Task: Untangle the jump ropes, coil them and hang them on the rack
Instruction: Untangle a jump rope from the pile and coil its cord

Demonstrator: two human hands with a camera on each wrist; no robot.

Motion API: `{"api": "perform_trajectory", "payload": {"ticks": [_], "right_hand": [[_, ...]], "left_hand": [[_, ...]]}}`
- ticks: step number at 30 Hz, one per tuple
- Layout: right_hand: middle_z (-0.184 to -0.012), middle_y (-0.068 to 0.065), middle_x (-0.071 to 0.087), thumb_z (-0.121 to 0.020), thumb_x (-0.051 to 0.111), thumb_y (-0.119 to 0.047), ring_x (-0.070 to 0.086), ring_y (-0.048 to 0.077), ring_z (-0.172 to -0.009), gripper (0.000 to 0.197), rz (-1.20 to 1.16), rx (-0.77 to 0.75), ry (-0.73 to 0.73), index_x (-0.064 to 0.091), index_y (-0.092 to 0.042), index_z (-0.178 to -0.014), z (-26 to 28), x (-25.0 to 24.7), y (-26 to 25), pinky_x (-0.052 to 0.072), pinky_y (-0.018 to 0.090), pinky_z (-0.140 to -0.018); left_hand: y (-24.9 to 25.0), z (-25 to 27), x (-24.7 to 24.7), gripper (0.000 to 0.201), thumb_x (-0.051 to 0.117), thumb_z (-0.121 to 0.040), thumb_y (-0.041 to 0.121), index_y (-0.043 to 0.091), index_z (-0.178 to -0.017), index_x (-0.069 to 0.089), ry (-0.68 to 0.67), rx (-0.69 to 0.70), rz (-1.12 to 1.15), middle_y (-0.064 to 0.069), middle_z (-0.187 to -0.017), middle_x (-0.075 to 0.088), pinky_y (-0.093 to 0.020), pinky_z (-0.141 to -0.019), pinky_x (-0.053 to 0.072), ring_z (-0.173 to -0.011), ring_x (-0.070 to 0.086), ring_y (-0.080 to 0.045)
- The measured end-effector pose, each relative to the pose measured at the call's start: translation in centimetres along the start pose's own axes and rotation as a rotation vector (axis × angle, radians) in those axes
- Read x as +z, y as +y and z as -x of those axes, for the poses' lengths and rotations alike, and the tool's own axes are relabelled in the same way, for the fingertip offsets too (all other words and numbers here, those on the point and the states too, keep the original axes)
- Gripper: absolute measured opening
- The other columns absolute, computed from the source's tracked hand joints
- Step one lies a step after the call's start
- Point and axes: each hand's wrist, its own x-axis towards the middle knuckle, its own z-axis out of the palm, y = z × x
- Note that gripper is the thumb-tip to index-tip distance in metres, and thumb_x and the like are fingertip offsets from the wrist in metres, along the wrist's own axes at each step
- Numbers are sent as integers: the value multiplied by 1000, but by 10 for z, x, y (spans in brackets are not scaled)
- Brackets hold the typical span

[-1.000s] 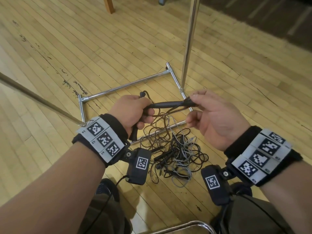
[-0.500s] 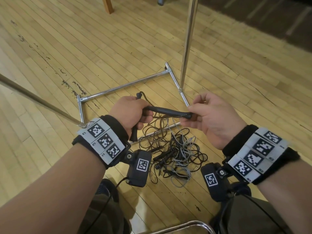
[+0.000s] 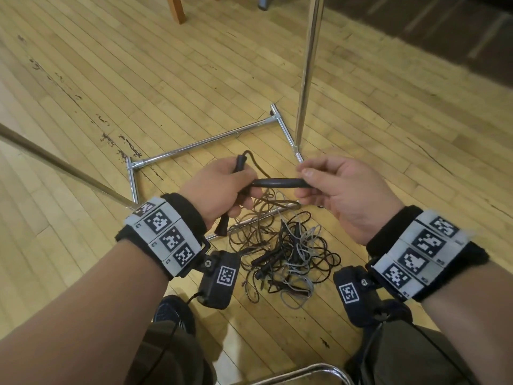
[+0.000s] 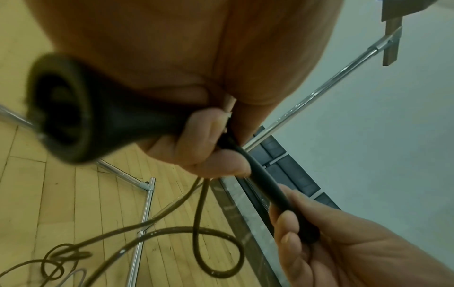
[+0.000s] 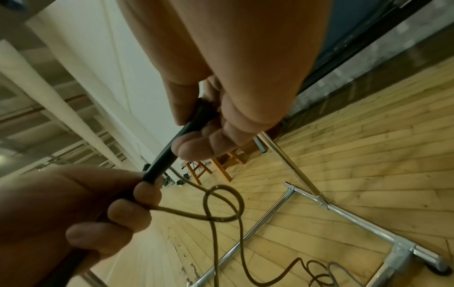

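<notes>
Both hands, left hand (image 3: 219, 187) and right hand (image 3: 344, 193), gripped black handles (image 3: 280, 182); tangled jump ropes (image 3: 288, 254) lay on the wooden floor (image 3: 138, 79) beside the rack (image 3: 202, 143).

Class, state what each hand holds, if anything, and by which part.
Left hand grips one black handle around its middle; right hand pinches the far end of a second handle, whose near end the left fingers hold.

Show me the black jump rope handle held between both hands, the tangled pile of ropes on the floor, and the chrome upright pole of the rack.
Black jump rope handle (image 3: 280, 182), head view, mid-shaft.
Tangled pile of ropes (image 3: 288, 259), head view, centre of the heap.
Chrome upright pole (image 3: 306, 70), head view, mid-length.
</notes>
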Motion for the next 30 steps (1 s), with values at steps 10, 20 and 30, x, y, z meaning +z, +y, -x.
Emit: {"api": "perform_trajectory", "payload": {"ticks": [10,20,30], "right_hand": [[-87,9,71,-88,77,-3,71,17,-70,25,173,-97,36,66,-11,-109,4,5,8,64,32,-70],[-82,6,70,-89,77,-5,69,15,-66,23,207,-116,12,64,-12,-107,1,6,8,61,28,-63],[-87,11,79,-97,67,-4,79,27,-79,9,-88,-126,329,60,-9,-97,-8,-19,-10,65,36,-73]], "left_hand": [[-8,3,7,4,59,-107,16,14,-108,63,-307,29,-228,-5,-108,80,-19,-48,48,-85,77,-18],[-10,6,13,18,67,-102,12,12,-120,71,-381,36,-227,-16,-114,77,-18,-43,44,-89,76,-21],[-9,0,-3,13,69,-101,26,28,-114,70,138,19,-284,0,-85,74,-31,-53,50,-73,76,-16]]}}
